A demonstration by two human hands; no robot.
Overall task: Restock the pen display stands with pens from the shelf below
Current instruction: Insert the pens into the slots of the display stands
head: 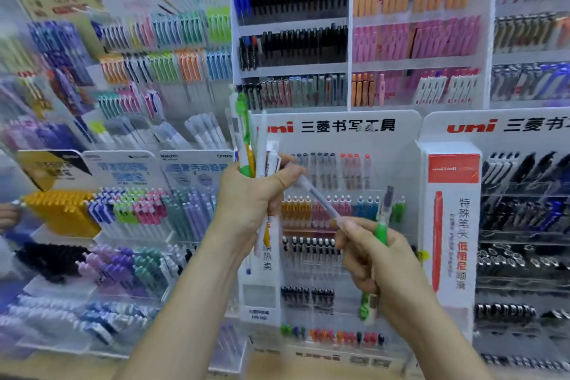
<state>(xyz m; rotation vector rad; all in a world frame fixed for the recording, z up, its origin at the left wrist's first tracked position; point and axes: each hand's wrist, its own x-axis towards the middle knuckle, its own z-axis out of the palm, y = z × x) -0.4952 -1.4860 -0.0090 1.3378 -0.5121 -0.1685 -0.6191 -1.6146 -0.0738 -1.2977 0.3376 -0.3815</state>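
My left hand (251, 194) grips a bundle of pens (249, 145) upright, with green, orange and white barrels sticking up above the fist. My right hand (374, 259) holds a green pen (381, 230) in its curled fingers and pinches the lower end of a clear grey pen (314, 196) that slants up toward the left hand. Both hands are in front of the white uni display stand (339, 126), whose rows hold coloured and black pens.
A second uni stand (524, 225) with dark pens stands at the right. Acrylic tiers of pastel pens (129, 210) fill the left. Tall racks of black, orange and pink pens (293, 40) rise behind. Another person's hand (7, 214) shows at the left edge.
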